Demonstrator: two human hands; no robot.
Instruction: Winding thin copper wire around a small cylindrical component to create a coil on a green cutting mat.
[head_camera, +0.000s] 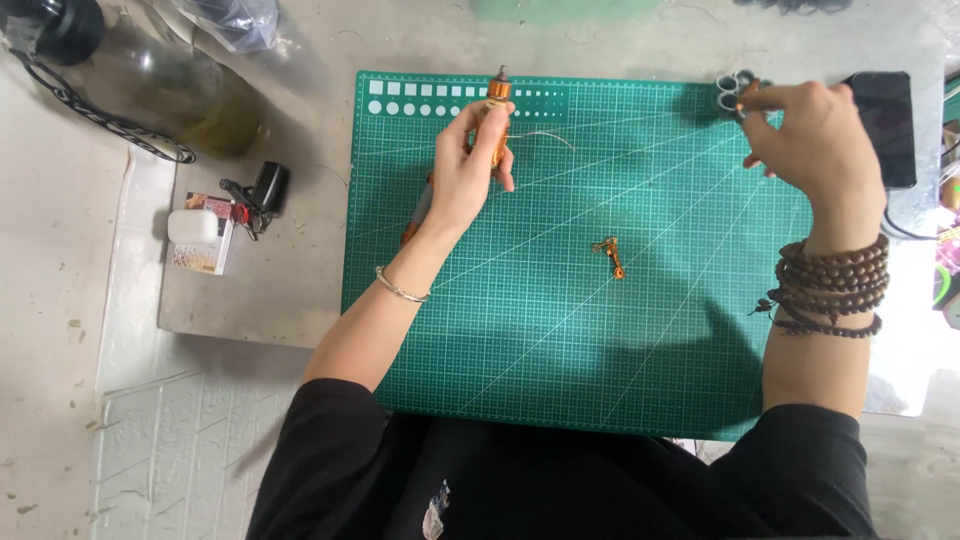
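You look straight down from your head-worn camera, close above the work, with the green gridded cutting mat (560, 330) filling the middle of the frame. Your black-sleeved arms enter from the bottom edge, and the grey concrete bench (300, 40) runs along the top.

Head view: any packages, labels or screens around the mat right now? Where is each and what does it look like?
Small box: on the grey slab left of the green mat, rectangular, printed in white, red and brown, with a white cap-like piece on top.
Phone: at the mat's top right corner, just beyond the right hand, flat black rectangle, screen dark.
Plastic bag: top left, clear and crumpled; contents unclear.
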